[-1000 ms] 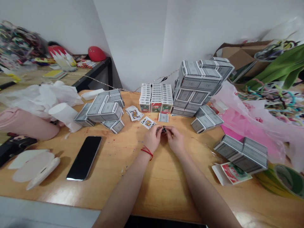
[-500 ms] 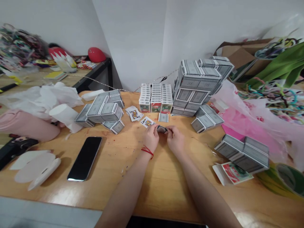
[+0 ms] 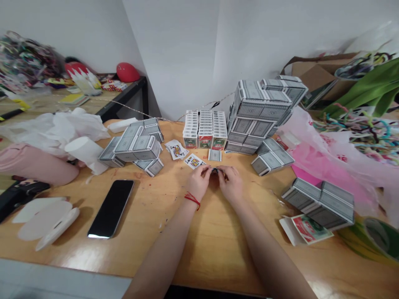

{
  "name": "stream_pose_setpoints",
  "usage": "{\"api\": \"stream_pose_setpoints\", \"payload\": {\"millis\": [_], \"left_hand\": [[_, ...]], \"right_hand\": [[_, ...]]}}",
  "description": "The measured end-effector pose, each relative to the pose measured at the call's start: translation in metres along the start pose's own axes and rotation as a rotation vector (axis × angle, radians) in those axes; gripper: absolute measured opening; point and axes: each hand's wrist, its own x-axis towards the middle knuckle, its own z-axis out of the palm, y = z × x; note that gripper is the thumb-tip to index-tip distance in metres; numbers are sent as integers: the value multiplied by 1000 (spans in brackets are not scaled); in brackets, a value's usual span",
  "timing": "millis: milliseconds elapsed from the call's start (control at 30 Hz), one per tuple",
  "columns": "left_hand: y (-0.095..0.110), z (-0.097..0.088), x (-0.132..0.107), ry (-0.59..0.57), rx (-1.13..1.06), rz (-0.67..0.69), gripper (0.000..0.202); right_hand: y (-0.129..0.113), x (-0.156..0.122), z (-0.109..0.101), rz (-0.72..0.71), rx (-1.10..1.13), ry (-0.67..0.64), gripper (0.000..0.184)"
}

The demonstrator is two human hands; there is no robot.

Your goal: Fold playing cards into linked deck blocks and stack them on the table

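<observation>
Between both hands is a small dark-edged bundle, which looks like playing cards (image 3: pixel 215 170), bent into an arch. My left hand (image 3: pixel 198 182), with a red string at the wrist, pinches one end. My right hand (image 3: pixel 231 183) pinches the other end, its fingers closed. Most of the cards are hidden by the fingertips. Just beyond lies a face-down card or small stack (image 3: pixel 215 155). A face-up court card (image 3: pixel 192 160) lies close to my left hand. Farther left, a spread pile of face-up cards (image 3: pixel 176 149) rests on the table.
Rows of card boxes (image 3: pixel 205 140) stand at the back. A tall stack of grey packs (image 3: pixel 258 109) rises beside them, with more grey packs (image 3: pixel 134 141) at left and others (image 3: pixel 321 201) at right. An opened card box (image 3: pixel 311 228), a phone (image 3: pixel 111 208) and tape (image 3: pixel 370 236) lie around.
My hands have drawn slightly closer together, and the bent cards between them show less. The cards and packs on the table stay where they were.
</observation>
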Motion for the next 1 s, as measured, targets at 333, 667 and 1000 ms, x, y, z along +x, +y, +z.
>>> {"api": "stream_pose_setpoints", "payload": {"millis": [333, 667, 1000], "left_hand": [[-1, -2, -2, -35, 89, 69, 20], [-2, -5, -1, -118, 53, 111, 18], [1, -3, 1, -80, 37, 49, 17]], "right_hand": [[-5, -3, 4, 187, -5, -27, 21], [-6, -4, 2, 173, 23, 38, 24], [-2, -5, -1, 170, 55, -10, 22]]}}
